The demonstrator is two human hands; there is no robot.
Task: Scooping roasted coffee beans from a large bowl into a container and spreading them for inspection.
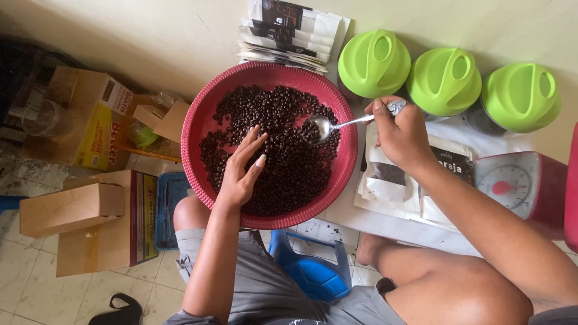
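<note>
The right hand (402,135) is pinching the stiff metal spoon (337,125) by its handle end, while the left hand (242,171), fingers spread, is resting on loose, rolling coffee beans (283,162) beneath it.

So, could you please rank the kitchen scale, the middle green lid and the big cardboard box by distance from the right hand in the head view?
From the right hand:
1. Middle green lid, just above it.
2. Kitchen scale, at the picture's right.
3. Big cardboard box, far across, beyond the basin.
</note>
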